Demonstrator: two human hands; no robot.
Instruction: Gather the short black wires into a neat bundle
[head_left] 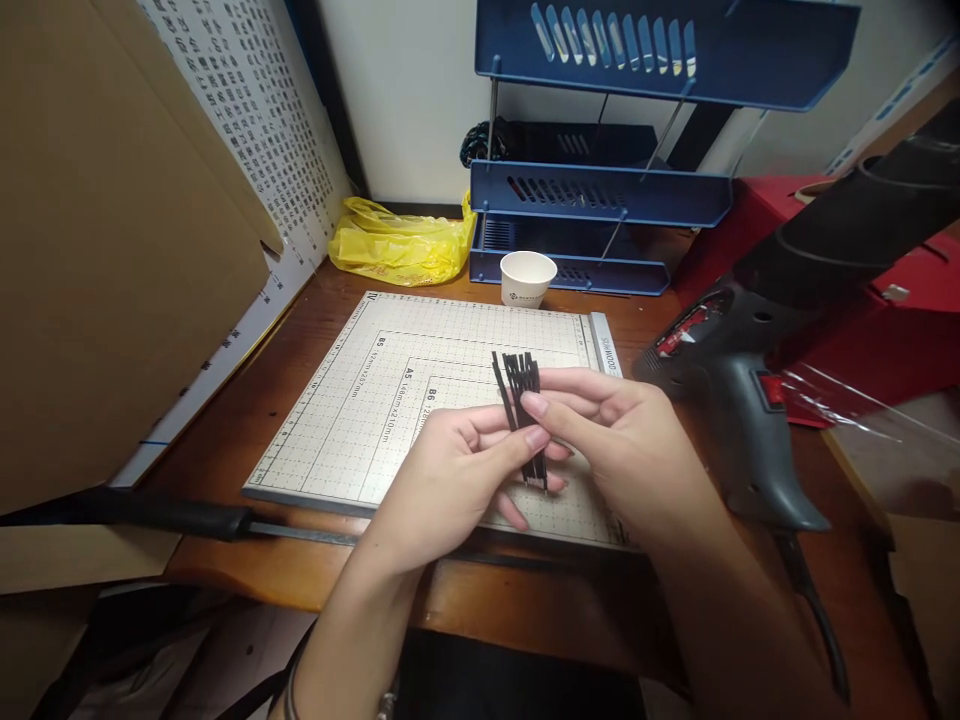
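Observation:
A bundle of thin black strips (523, 385) is held between both hands above a cream paper cutter board (345, 400) printed with a grid and paper sizes. My left hand (457, 470) pinches the lower part of the bundle, its thumb across the front. Higher up, my right hand (622, 430) grips the same strips between thumb and fingers. The strips stand roughly upright, their top ends uneven and slightly fanned, with one strip apart at the left. Fingers hide part of the bundle's middle.
Behind the board are a white paper cup (528, 278), a yellow plastic bag (401, 243) and a blue tiered tray rack (600, 195). A grey heat gun (757, 400) stands at right by a red box (832, 350). The cutter's black handle (202, 518) lies at front left, beside cardboard (112, 230).

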